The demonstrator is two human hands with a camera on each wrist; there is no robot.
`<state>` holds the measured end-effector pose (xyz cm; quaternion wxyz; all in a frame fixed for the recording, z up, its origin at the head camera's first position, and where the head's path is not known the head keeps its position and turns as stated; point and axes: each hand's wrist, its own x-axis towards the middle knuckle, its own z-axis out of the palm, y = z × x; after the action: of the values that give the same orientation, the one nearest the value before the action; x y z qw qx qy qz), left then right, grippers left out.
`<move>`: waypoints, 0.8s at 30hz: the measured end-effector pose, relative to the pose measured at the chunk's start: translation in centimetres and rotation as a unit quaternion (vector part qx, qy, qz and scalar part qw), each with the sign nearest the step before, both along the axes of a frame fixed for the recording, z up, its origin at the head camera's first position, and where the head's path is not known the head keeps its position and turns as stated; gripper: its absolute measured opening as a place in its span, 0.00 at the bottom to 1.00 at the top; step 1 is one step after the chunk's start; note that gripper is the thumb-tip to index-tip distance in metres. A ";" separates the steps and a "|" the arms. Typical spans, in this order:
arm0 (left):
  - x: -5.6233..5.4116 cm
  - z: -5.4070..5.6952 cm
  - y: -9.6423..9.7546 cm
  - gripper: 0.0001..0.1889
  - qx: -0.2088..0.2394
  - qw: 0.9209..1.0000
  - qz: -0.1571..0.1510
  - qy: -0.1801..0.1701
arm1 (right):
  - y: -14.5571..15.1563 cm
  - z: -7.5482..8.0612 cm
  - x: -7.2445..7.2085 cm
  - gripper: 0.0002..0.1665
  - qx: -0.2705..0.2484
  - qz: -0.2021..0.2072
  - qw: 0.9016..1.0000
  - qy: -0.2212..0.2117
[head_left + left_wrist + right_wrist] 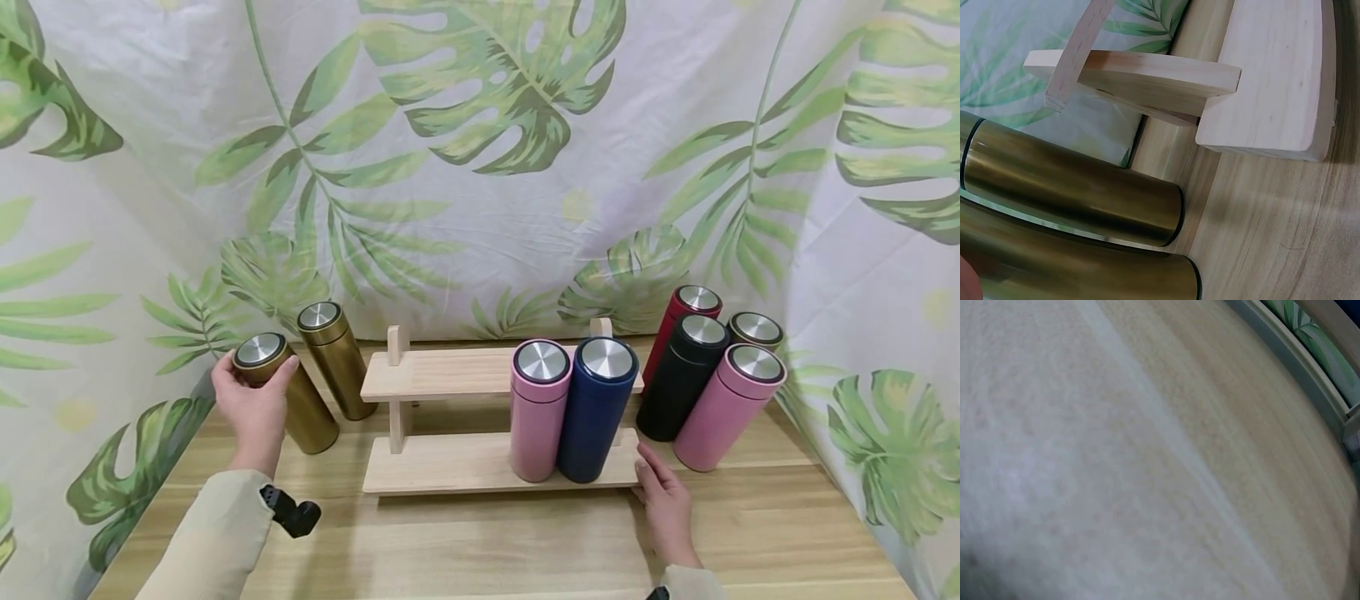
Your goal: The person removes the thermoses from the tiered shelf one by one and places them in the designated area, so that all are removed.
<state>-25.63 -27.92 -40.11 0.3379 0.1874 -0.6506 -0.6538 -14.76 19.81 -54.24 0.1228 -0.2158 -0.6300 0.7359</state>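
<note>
In the head view my left hand grips a gold thermos bottle round its upper end, below the steel-topped lid. A second gold thermos bottle stands just behind it; in the left wrist view both gold bodies lie side by side. A two-tier wooden shelf occupies the middle of the table. At the right end of its lower board, my right hand holds the corner with its fingers. On that board stand a pink thermos bottle and a dark blue thermos bottle, close together.
Right of the shelf stand a red bottle, a black bottle, another pink bottle and a dark-lidded bottle partly hidden behind them. A leaf-printed cloth hangs behind the wooden table.
</note>
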 end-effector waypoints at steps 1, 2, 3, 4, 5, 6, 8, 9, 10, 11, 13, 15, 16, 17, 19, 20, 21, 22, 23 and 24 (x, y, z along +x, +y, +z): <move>0.0 0.0 0.0 0.38 -0.002 1.000 0.000 -0.001 | 0.0 0.0 0.0 0.28 0.001 0.001 1.000 0.001; -0.1 0.0 0.0 0.38 0.001 1.000 -0.002 0.001 | 0.0 0.0 0.0 0.28 0.003 0.000 1.000 0.000; -0.1 0.1 0.1 0.38 0.003 1.000 -0.002 0.004 | 0.0 0.0 0.0 0.28 0.004 0.000 1.000 0.001; -0.1 0.1 0.1 0.38 0.006 1.000 -0.004 0.007 | -0.1 0.0 0.0 0.28 0.007 0.001 1.000 0.001; -0.1 0.1 0.1 0.38 0.007 1.000 -0.005 0.008 | -0.1 0.0 -0.1 0.28 0.008 0.002 1.000 0.001; -0.1 0.2 0.1 0.38 0.004 1.000 -0.005 0.007 | -0.1 0.0 -0.1 0.28 0.010 0.001 1.000 0.001; 0.1 0.3 0.1 0.39 -0.015 1.000 -0.007 -0.007 | -0.1 0.0 -0.1 0.28 0.010 0.000 1.000 0.001; 0.2 0.4 0.1 0.41 -0.033 0.999 -0.007 -0.021 | -0.1 -0.1 -0.1 0.28 0.009 0.000 1.000 0.002; 0.4 0.6 0.1 0.42 -0.052 0.998 -0.007 -0.034 | -0.1 -0.1 0.0 0.28 0.008 0.000 1.000 0.002; 0.5 0.8 0.1 0.43 -0.072 0.996 -0.007 -0.046 | -0.1 -0.1 0.0 0.28 0.006 0.000 1.000 0.003; 0.8 1.6 0.2 0.45 -0.109 0.992 -0.010 -0.057 | 0.0 -0.1 0.1 0.27 0.003 -0.001 1.000 0.004; 1.0 2.5 0.5 0.45 -0.135 0.989 -0.015 -0.055 | -0.1 -0.1 0.1 0.27 0.004 -0.004 1.000 0.003; 1.1 3.1 0.8 0.44 -0.143 0.988 -0.019 -0.047 | -0.1 -0.1 0.1 0.27 0.004 -0.004 1.000 0.004; 1.1 3.6 1.1 0.43 -0.147 0.988 -0.025 -0.037 | -0.1 -0.1 0.1 0.27 0.005 -0.007 1.000 0.003; 1.3 4.6 1.9 0.41 -0.153 0.987 -0.039 -0.022 | -0.1 -0.1 0.1 0.27 0.004 -0.010 1.000 0.006; 1.3 5.0 2.3 0.40 -0.156 0.987 -0.043 -0.013 | -0.1 -0.1 0.1 0.27 0.005 -0.011 1.000 0.005; 1.4 5.3 2.7 0.40 -0.156 0.987 -0.047 -0.002 | -0.1 -0.1 0.1 0.27 0.006 -0.011 1.000 0.007; 1.5 5.5 3.1 0.39 -0.156 0.986 -0.052 0.006 | -0.2 0.0 0.2 0.27 0.007 -0.009 1.000 0.009; 1.5 5.7 3.4 0.38 -0.155 0.986 -0.058 0.012 | -0.2 0.0 0.2 0.26 0.007 -0.008 1.000 0.009; 1.7 5.9 3.8 0.38 -0.154 0.986 -0.065 0.021 | -0.2 0.0 0.2 0.26 0.007 -0.006 1.000 0.010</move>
<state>-23.98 -24.11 -34.21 0.3329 0.0771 -0.7471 -0.5702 -14.59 19.60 -54.24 0.1345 -0.2113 -0.6325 0.7330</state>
